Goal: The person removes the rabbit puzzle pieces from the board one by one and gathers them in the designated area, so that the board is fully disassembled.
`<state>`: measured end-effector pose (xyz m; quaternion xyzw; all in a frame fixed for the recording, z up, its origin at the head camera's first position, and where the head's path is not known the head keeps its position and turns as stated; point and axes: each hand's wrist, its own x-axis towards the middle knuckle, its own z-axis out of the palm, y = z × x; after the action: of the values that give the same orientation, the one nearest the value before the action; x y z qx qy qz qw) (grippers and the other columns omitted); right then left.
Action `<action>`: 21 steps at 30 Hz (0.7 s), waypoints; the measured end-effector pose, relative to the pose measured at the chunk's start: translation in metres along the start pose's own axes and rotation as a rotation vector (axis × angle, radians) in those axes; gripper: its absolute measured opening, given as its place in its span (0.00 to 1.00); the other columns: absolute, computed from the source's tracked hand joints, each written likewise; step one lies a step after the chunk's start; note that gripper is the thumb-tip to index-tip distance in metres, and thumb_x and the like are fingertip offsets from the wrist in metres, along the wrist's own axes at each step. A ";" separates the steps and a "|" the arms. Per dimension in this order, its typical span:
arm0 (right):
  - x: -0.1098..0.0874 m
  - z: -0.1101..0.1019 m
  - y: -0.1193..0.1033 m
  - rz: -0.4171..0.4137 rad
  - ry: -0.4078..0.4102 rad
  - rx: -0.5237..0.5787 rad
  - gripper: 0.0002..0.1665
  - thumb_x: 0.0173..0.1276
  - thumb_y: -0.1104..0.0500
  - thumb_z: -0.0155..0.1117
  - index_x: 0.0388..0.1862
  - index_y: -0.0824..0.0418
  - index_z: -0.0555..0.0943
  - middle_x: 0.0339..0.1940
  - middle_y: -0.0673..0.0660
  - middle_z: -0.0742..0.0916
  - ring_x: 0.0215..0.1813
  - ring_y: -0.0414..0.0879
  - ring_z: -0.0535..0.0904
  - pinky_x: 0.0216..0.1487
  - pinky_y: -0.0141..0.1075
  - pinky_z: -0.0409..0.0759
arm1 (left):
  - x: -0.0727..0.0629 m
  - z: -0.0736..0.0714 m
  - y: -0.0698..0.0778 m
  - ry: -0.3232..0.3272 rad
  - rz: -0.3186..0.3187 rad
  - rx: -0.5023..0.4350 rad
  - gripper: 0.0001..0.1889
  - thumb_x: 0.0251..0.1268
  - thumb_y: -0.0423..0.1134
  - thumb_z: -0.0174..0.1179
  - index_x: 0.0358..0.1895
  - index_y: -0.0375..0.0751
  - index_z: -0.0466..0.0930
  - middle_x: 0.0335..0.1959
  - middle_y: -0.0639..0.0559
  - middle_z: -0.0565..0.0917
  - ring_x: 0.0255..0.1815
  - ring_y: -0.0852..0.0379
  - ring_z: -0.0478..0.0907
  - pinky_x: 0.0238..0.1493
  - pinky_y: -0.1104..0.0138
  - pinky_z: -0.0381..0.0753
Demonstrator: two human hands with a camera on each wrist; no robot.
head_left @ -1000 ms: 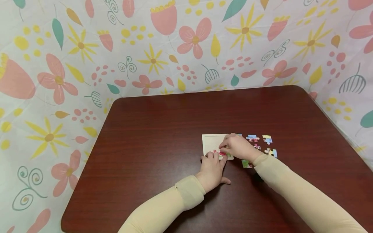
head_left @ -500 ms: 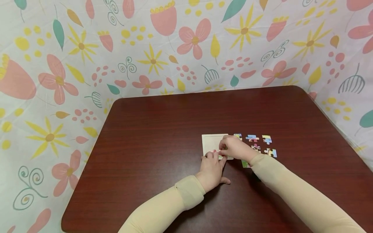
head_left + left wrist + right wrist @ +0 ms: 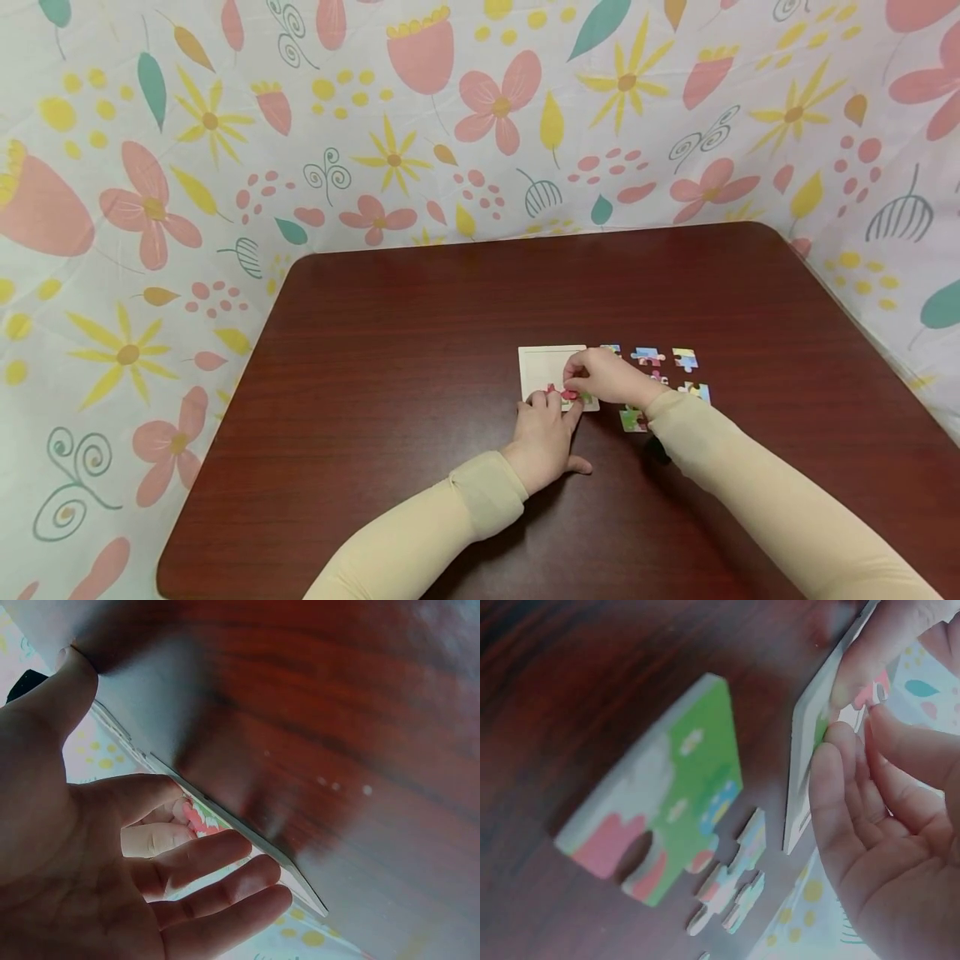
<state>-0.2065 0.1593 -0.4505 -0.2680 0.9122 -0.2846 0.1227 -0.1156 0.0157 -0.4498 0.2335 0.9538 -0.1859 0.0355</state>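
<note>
A pale square puzzle tray (image 3: 538,363) lies on the table with red and green jigsaw pieces along its near side. My left hand (image 3: 538,435) rests on the tray's near edge, its fingers extended over the rim and its thumb spread away. Over the tray's right side, my right hand (image 3: 611,375) pinches a red puzzle piece (image 3: 874,691) between thumb and fingers. That piece sits low, at the pieces in the tray; whether it is seated cannot be seen. In the left wrist view, the left fingers (image 3: 217,900) lie along the tray's edge.
Several loose jigsaw pieces lie right of the tray, among them a green one (image 3: 632,420) under the right wrist and blue ones (image 3: 648,357) further back. The dark red table (image 3: 390,333) meets a flowered cloth (image 3: 420,125) behind.
My right hand makes small shifts over the near right part of the tray, and more red shows between the hands than half a second ago. The left hand stays put.
</note>
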 end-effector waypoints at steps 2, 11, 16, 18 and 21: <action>-0.001 -0.002 0.001 0.006 -0.005 0.017 0.06 0.65 0.65 0.61 0.28 0.61 0.81 0.22 0.49 0.81 0.24 0.39 0.70 0.30 0.33 0.71 | 0.000 0.000 0.000 0.000 0.000 0.004 0.50 0.41 0.83 0.45 0.72 0.68 0.56 0.60 0.51 0.70 0.50 0.53 0.69 0.42 0.62 0.74; -0.010 -0.020 0.012 0.111 -0.032 0.108 0.06 0.69 0.62 0.57 0.34 0.61 0.81 0.26 0.55 0.81 0.20 0.42 0.67 0.25 0.35 0.69 | 0.001 -0.002 0.002 -0.024 -0.001 0.042 0.49 0.42 0.83 0.41 0.72 0.69 0.55 0.51 0.55 0.72 0.47 0.54 0.69 0.38 0.64 0.72; -0.020 -0.037 0.019 0.138 -0.060 0.137 0.07 0.69 0.60 0.57 0.35 0.61 0.81 0.29 0.57 0.81 0.24 0.44 0.68 0.29 0.37 0.68 | 0.000 -0.004 0.002 -0.033 0.004 0.054 0.49 0.43 0.83 0.41 0.72 0.68 0.56 0.48 0.55 0.72 0.47 0.54 0.70 0.39 0.64 0.73; -0.025 -0.042 0.023 0.139 -0.088 0.137 0.07 0.69 0.60 0.57 0.34 0.61 0.81 0.28 0.56 0.81 0.25 0.45 0.69 0.31 0.38 0.69 | 0.000 -0.005 0.001 -0.037 0.008 0.050 0.49 0.43 0.83 0.42 0.72 0.68 0.56 0.48 0.55 0.72 0.47 0.54 0.70 0.39 0.64 0.73; -0.032 -0.047 0.031 0.124 -0.135 0.128 0.07 0.68 0.60 0.58 0.31 0.60 0.81 0.26 0.55 0.80 0.24 0.44 0.70 0.31 0.38 0.69 | 0.000 -0.005 0.000 -0.052 0.012 0.035 0.49 0.43 0.83 0.43 0.73 0.67 0.55 0.48 0.54 0.72 0.47 0.54 0.70 0.40 0.63 0.73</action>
<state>-0.2111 0.2201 -0.4281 -0.2211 0.8967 -0.3154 0.2179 -0.1154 0.0177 -0.4448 0.2348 0.9477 -0.2086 0.0574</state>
